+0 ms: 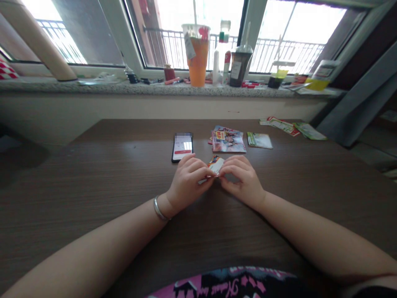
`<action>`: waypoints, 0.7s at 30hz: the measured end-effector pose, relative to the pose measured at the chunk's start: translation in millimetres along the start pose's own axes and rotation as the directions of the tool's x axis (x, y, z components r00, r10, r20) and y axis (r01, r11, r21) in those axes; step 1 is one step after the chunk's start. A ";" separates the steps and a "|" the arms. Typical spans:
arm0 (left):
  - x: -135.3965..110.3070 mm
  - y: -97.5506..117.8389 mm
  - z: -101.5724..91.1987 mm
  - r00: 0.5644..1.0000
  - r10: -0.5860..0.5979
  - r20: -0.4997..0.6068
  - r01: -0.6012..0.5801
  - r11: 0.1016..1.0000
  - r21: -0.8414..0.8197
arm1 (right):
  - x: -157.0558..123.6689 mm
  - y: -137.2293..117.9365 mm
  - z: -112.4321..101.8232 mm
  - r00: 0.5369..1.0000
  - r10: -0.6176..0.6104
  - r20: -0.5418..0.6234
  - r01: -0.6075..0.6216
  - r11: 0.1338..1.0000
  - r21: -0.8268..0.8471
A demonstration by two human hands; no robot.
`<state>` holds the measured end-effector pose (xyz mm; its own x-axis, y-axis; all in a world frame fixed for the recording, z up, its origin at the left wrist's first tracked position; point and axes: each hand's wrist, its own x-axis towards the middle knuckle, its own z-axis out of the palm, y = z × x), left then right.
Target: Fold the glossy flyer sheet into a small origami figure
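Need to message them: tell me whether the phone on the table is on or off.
On. The phone lies flat on the table, face up; its screen glows white with a red bar.

Blown-out daylight pours through the windows [192, 33] beyond the hands; counter [93, 174] dim, edges bowed, slightly soft.

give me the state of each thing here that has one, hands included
left hand: pinching the small card packet
right hand: pinching the packet's other end
small card packet: held just over the table
phone: screen lit, flat on table
orange drink cup: upright, lidded, about full
dark drink cup: upright, lidded
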<state>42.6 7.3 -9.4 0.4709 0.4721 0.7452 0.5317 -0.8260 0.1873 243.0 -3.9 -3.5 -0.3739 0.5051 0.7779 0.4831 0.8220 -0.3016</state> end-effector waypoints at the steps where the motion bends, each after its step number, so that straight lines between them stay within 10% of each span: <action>1: -0.1 -0.2 0.2 1.000 0.000 -0.003 0.000 1.000 0.001 | 0.2 -1.3 -0.1 1.000 0.000 0.003 0.000 1.000 0.002; 21: 4.0 0.5 -0.1 1.000 0.012 -0.020 -0.013 1.000 -0.028 | 1.8 -3.3 0.8 0.999 0.008 0.036 -0.007 1.000 -0.003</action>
<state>44.7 8.8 -6.2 0.4628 0.4558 0.7603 0.5060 -0.8401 0.1956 240.1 -5.5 -1.6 -0.3982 0.5204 0.7554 0.4883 0.8174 -0.3057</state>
